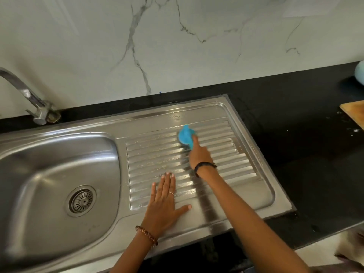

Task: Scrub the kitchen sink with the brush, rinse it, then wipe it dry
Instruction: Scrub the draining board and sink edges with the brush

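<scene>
A stainless steel sink fills the left of the view, its drain in the basin floor. To its right lies the ribbed drainboard, wet with droplets. My right hand grips a blue brush and holds it against the ridges near the drainboard's far side, the forefinger stretched along its handle. My left hand rests flat on the drainboard's near part, fingers straight and spread.
A chrome tap stands at the back left by the marble wall. Black countertop surrounds the sink. A wooden board and a pale blue object sit at the right edge.
</scene>
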A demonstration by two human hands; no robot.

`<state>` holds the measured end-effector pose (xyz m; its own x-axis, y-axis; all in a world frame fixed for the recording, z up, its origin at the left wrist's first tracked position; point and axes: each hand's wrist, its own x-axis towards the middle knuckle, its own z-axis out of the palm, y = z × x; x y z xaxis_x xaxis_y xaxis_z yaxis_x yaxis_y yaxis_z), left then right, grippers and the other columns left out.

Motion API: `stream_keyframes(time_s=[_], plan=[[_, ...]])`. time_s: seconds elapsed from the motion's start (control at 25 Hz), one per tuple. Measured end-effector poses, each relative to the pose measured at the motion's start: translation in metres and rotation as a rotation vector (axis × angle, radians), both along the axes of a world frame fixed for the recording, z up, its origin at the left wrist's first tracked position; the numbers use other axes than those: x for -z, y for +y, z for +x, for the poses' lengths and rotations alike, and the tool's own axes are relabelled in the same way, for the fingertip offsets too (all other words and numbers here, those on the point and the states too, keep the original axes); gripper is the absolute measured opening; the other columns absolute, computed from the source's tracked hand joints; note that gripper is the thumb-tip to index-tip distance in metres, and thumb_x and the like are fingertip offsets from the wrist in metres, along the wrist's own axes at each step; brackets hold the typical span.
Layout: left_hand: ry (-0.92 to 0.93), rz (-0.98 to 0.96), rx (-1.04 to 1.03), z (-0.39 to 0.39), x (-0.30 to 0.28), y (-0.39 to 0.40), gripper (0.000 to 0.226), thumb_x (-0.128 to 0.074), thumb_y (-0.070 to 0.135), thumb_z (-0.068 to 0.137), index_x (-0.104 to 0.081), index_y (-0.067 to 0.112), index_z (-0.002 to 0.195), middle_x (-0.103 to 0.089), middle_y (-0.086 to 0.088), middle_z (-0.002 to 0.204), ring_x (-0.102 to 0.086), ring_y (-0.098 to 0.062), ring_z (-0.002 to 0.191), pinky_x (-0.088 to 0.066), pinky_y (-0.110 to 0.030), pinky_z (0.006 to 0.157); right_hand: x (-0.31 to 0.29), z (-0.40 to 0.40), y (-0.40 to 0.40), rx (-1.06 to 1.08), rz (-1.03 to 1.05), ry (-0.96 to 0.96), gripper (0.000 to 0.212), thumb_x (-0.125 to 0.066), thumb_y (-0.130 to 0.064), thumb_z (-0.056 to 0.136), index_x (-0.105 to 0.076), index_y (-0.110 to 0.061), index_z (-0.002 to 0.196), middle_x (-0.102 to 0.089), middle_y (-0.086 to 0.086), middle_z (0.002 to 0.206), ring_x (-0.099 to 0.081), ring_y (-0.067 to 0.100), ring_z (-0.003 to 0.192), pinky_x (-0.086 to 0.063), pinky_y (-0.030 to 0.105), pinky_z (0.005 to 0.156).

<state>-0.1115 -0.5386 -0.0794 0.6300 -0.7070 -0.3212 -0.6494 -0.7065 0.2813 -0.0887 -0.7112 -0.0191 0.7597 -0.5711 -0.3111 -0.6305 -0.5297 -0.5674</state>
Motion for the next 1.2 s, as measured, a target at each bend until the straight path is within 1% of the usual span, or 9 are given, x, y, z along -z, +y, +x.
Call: stream_keyframes(time_s=[0.12, 0.2, 0.28, 0.44, 0.6, 0.84, 1.04, 1.12, 1.2], plan=[[-0.067, -0.007, -0.020, -0.004, -0.003, 0.000, 0.095, -0.004, 0.075, 0.085, -0.002, 0.003, 0.147, -0.025, -0.017, 0.150, -0.026, -0.032, 0.136, 0.004, -0.038, 0.113, -0.006, -0.016, -0.025, 0.127, 0.042, -0.039, 0.041, -0.018, -0.028, 0.103, -0.027, -0.021, 0.143, -0.057, 0.010, 0.088, -0.055, 0.018, 0.072, -0.045, 0.025, 0.061], [-0.154, -0.102, -0.018, -0.007, 0.000, 0.004, 0.099, 0.015, 0.079, 0.072, 0.020, 0.008, 0.142, 0.012, -0.011, 0.153, 0.005, -0.027, 0.143, 0.021, -0.035, 0.112, -0.015, -0.034, -0.071, 0.382, 0.039, -0.049, 0.042, -0.022, -0.032, 0.102, -0.034, -0.015, 0.139, -0.058, 0.015, 0.103, -0.059, 0.026, 0.091, -0.046, 0.030, 0.075], [-0.112, -0.158, -0.035, -0.006, 0.002, 0.011, 0.102, 0.022, 0.082, 0.062, 0.029, 0.013, 0.137, 0.030, -0.004, 0.147, 0.024, -0.021, 0.139, 0.026, -0.031, 0.108, -0.017, -0.047, -0.094, 0.436, -0.077, 0.064, 0.043, -0.035, -0.022, 0.100, -0.030, -0.013, 0.141, -0.053, 0.022, 0.124, -0.054, 0.035, 0.111, -0.043, 0.039, 0.089], [-0.101, -0.087, -0.053, -0.001, -0.003, 0.018, 0.097, -0.006, 0.077, 0.083, -0.009, 0.004, 0.147, -0.009, -0.011, 0.152, -0.009, -0.027, 0.142, 0.009, -0.034, 0.112, -0.005, -0.024, -0.022, 0.101, -0.106, 0.120, 0.055, -0.030, -0.013, 0.099, -0.008, -0.022, 0.149, -0.055, 0.024, 0.119, -0.057, 0.035, 0.103, -0.047, 0.040, 0.087], [-0.019, 0.092, 0.046, -0.017, -0.006, 0.019, 0.090, -0.011, 0.073, 0.087, -0.036, 0.002, 0.137, -0.045, -0.013, 0.139, -0.044, -0.026, 0.126, -0.004, -0.040, 0.108, 0.007, -0.035, 0.006, -0.053, 0.005, -0.001, 0.055, -0.029, -0.011, 0.100, -0.011, -0.031, 0.148, -0.060, 0.020, 0.104, -0.059, 0.029, 0.086, -0.052, 0.039, 0.079], [0.001, 0.172, 0.049, -0.037, 0.000, 0.023, 0.086, -0.007, 0.069, 0.088, -0.041, 0.005, 0.133, -0.051, -0.013, 0.134, -0.052, -0.025, 0.120, -0.006, -0.044, 0.107, -0.012, -0.067, -0.079, 0.537, 0.070, -0.025, 0.041, -0.029, -0.026, 0.101, -0.033, -0.017, 0.141, -0.047, 0.017, 0.134, -0.048, 0.033, 0.120, -0.038, 0.037, 0.095], [-0.024, 0.185, 0.028, -0.036, 0.001, 0.022, 0.085, -0.006, 0.070, 0.087, -0.040, 0.007, 0.133, -0.054, -0.011, 0.132, -0.051, -0.022, 0.120, -0.008, -0.044, 0.106, 0.001, -0.033, -0.008, -0.002, 0.121, 0.055, 0.056, -0.030, -0.004, 0.095, -0.018, -0.025, 0.146, -0.054, 0.021, 0.121, -0.057, 0.033, 0.101, -0.049, 0.043, 0.092], [-0.006, 0.183, 0.039, -0.035, -0.001, 0.022, 0.084, -0.006, 0.069, 0.088, -0.036, 0.007, 0.136, -0.052, -0.010, 0.134, -0.046, -0.021, 0.122, -0.008, -0.044, 0.105, -0.002, -0.038, -0.026, 0.026, 0.062, 0.066, 0.050, -0.030, -0.009, 0.097, -0.023, -0.023, 0.144, -0.054, 0.021, 0.122, -0.056, 0.035, 0.107, -0.047, 0.044, 0.095], [-0.011, 0.170, 0.055, -0.036, -0.003, 0.023, 0.083, -0.006, 0.069, 0.089, -0.031, 0.006, 0.138, -0.050, -0.010, 0.135, -0.046, -0.021, 0.122, -0.008, -0.044, 0.105, -0.013, -0.050, -0.066, 0.265, 0.036, 0.059, 0.041, -0.028, -0.019, 0.101, -0.030, -0.016, 0.142, -0.049, 0.021, 0.130, -0.050, 0.035, 0.117, -0.040, 0.043, 0.100]])
